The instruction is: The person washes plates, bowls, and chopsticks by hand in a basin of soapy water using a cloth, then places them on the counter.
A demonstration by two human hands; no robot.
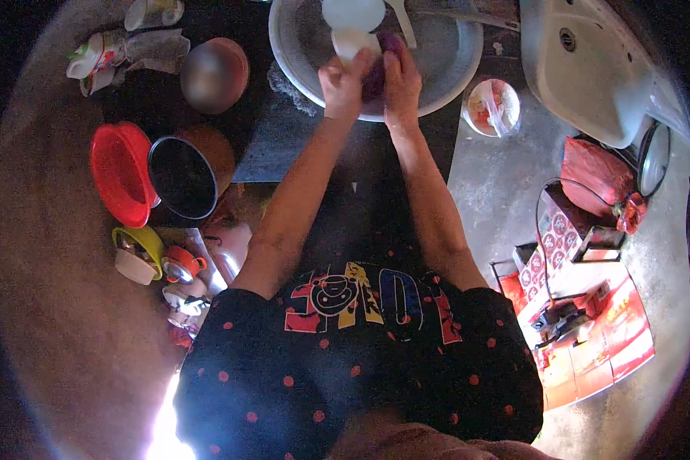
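Observation:
A wide pale basin (pixel 445 75) is at the top middle of the head view. Over its near part, my left hand (pixel 345 83) grips a small white dish (pixel 351 41), perhaps a bowl or cup. Beside it, my right hand (pixel 401 83) is closed on a purple cloth (pixel 374 86), which hangs between both hands and lies against the dish. Just beyond the hands, a round white dish (pixel 353 12) lies in the basin. The pale handle of a utensil (pixel 402 23) rests to its right. The picture's upper edge cuts off the far side of the basin.
Left are a pink-rimmed round container (pixel 244 69), a red plastic basin (pixel 121 172) and a large pot (pixel 183 177). To the right stand a white bucket (pixel 471 115) holding a plastic bag and a white sink (pixel 586 80). Farther down lie a red bag (pixel 592 172) and cardboard boxes (pixel 598 339).

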